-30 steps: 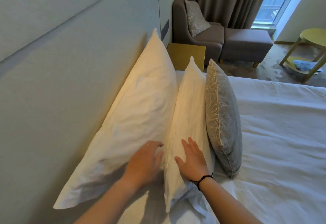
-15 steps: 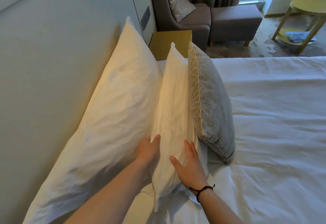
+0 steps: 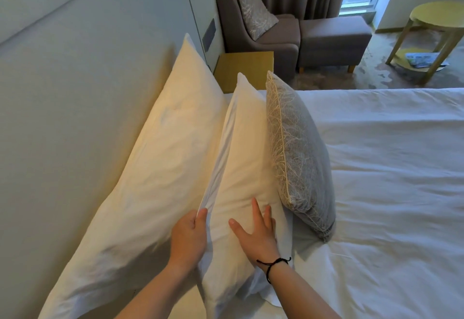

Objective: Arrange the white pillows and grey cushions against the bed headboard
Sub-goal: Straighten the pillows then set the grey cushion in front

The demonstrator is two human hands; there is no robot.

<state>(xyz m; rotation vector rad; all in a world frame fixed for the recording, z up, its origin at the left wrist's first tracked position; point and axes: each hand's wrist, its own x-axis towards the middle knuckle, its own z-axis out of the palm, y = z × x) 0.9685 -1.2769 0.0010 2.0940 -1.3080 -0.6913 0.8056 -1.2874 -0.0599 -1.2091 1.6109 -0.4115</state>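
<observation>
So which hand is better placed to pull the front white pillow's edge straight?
Probably the left hand: its grip already pinches the front white pillow along the edge by the back white pillow. The right hand lies flat on its face, better for steadying.

We reach both bare forearms forward. Our left hand [image 3: 188,237] curls its fingers and thumb in a pinching grip on a fold of white cloth. Our right hand [image 3: 256,234], a black cord around its wrist, lies flat with fingers spread.
</observation>
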